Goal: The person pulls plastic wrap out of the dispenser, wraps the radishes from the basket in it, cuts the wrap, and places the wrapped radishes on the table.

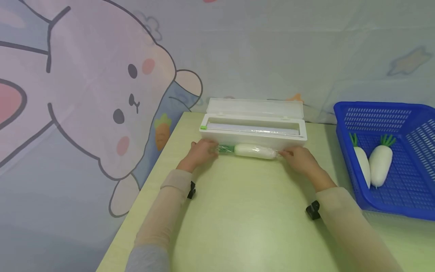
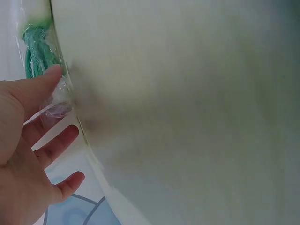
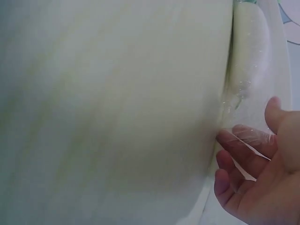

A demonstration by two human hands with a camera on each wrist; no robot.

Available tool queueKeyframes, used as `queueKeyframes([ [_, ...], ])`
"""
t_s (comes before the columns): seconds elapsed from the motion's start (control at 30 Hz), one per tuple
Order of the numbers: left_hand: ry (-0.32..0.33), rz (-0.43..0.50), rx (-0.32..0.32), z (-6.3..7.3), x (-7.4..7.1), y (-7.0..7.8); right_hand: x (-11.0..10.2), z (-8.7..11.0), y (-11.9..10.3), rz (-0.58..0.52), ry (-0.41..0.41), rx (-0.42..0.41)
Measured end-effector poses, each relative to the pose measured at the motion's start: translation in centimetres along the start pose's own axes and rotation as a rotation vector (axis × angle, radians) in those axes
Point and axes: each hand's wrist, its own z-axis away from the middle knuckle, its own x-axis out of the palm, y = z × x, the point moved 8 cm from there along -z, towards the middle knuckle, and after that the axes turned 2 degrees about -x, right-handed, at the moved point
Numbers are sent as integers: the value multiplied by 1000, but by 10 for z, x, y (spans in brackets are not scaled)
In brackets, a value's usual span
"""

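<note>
A white radish (image 1: 255, 151) with green leaves (image 2: 40, 49) lies wrapped in clear cling film, lengthwise along the front of a white cling film box (image 1: 253, 132). At the leaf end my left hand (image 1: 203, 149) pinches the gathered film (image 2: 58, 104) between thumb and forefinger, its other fingers spread. My right hand (image 1: 302, 160) is at the radish's other end. In the right wrist view, loose film (image 3: 253, 136) stretches across its bent fingers (image 3: 241, 154), and the thumb stands apart from them.
The box's lid (image 1: 255, 107) stands raised at the back, with a film roll (image 1: 253, 129) inside. To the right, a blue basket (image 1: 346, 166) holds two more white radishes (image 1: 380, 166). A cartoon-printed cloth (image 1: 255, 56) hangs behind the light table (image 1: 251, 219).
</note>
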Motion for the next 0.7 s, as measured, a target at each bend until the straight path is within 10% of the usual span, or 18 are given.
queueKeyframes([
  [0.37, 41, -34, 22, -7, -2, 3, 4, 0, 13, -22, 3, 52],
  [0.7, 26, 617, -148, 3, -12, -29, -13, 38, -3, -142, 92, -86],
])
